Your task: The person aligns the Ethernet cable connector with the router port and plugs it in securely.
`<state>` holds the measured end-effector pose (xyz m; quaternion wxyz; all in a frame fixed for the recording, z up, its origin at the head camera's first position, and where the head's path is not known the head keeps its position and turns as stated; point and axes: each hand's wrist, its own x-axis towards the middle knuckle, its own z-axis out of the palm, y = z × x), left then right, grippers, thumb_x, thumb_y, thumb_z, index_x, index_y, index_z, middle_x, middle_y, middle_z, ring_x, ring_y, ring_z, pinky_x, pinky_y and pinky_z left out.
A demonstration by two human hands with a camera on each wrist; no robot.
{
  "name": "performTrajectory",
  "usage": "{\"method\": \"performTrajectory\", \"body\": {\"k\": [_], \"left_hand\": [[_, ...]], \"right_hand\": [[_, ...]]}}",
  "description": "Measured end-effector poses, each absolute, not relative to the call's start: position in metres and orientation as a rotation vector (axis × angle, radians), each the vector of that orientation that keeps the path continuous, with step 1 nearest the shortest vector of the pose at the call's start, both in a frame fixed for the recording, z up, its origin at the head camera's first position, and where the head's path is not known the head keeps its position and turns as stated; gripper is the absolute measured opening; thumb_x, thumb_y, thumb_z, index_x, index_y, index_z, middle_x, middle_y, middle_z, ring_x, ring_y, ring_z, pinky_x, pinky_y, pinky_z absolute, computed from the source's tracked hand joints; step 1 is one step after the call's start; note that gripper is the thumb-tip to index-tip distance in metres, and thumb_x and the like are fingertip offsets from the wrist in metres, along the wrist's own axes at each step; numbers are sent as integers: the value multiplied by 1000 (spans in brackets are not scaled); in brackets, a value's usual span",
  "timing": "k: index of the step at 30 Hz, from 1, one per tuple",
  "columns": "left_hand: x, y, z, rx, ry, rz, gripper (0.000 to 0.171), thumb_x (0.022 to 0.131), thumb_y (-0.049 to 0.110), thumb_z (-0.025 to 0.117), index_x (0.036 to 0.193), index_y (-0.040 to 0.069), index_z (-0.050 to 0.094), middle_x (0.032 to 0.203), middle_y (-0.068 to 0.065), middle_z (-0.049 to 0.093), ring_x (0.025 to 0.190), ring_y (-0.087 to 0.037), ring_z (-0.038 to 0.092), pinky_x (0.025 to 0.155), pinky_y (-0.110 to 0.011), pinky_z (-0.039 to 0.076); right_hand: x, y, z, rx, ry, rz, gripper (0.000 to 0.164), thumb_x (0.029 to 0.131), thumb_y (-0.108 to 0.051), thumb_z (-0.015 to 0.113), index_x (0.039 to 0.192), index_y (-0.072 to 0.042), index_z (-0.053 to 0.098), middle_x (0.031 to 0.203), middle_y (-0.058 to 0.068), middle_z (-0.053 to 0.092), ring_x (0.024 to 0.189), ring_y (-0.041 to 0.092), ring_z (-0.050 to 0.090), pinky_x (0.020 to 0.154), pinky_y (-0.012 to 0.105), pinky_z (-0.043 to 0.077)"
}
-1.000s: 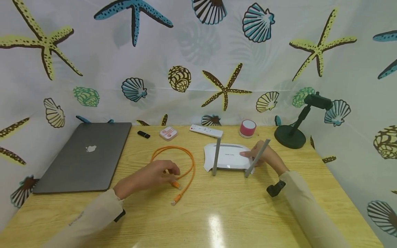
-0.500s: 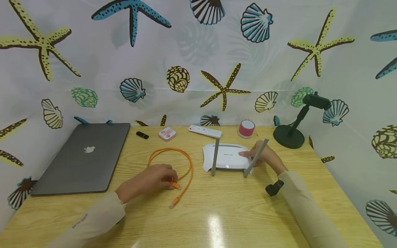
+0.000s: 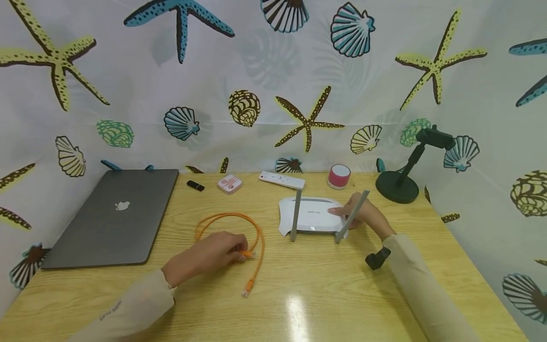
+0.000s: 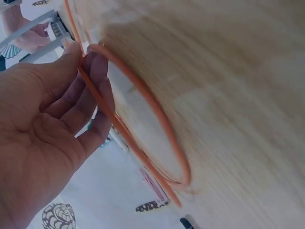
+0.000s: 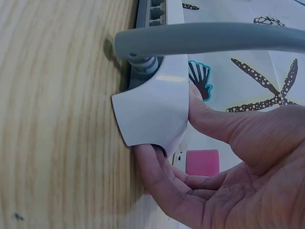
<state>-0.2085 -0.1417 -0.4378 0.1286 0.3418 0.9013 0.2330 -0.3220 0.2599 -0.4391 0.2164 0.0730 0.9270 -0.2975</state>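
Note:
My left hand (image 3: 222, 249) pinches an orange network cable (image 3: 261, 237) between thumb and fingertips, close behind one plug (image 3: 248, 254). The cable's loop curves behind the hand, and its other plug (image 3: 248, 288) lies on the table nearer to me. In the left wrist view the cable (image 4: 138, 150) runs from the fingertips along the fingers. My right hand (image 3: 358, 213) grips the right end of a white router (image 3: 314, 216), thumb on top and fingers curled under its edge. Two grey antennas (image 3: 296, 216) rise from the router, and ports (image 5: 157, 12) show along its side in the right wrist view.
A closed grey laptop (image 3: 115, 223) lies at the left. Along the back sit a black USB stick (image 3: 195, 185), a pink-and-white earphone case (image 3: 229, 184), a white remote (image 3: 282, 180) and a pink speaker (image 3: 339, 176). A black stand (image 3: 397, 186) stands at the back right.
My left hand has closed on the cable near its plug and shifted slightly right. The cable's loop has been pulled a little toward me. The right hand and router stay in place.

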Motion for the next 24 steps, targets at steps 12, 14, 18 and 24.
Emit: {"method": "performTrajectory", "body": {"k": [12, 14, 18, 24], "left_hand": [[-177, -102, -424, 755, 2194, 1203, 16, 95, 11, 63, 103, -3, 67, 74, -13, 71, 60, -26, 69, 52, -32, 59], [-174, -94, -424, 679, 2099, 1295, 18, 95, 12, 64, 104, -4, 65, 76, -17, 72, 60, -26, 70, 54, -37, 60], [-170, -75, -424, 551, 1901, 1428, 19, 94, 12, 65, 104, -4, 62, 81, -21, 73, 60, -19, 70, 58, -38, 62], [-161, -51, -427, 480, 1594, 1541, 30, 95, 13, 65, 115, -6, 54, 93, -25, 73, 67, -16, 73, 65, -34, 63]], "right_hand": [[-321, 261, -440, 172, 2594, -848, 50, 81, -51, 76, 59, -8, 60, 51, -2, 56, 51, 12, 55, 49, 22, 47], [-324, 265, -446, 155, 2597, -864, 52, 78, -54, 77, 57, -10, 59, 49, -3, 54, 50, 11, 54, 48, 20, 45], [-317, 262, -438, 106, 2613, -877, 55, 79, -54, 77, 51, -12, 54, 45, -7, 49, 47, 9, 48, 46, 20, 40], [-304, 254, -421, 67, 2619, -884, 57, 85, -44, 75, 46, -14, 47, 41, -9, 44, 43, 8, 44, 44, 19, 38]]}}
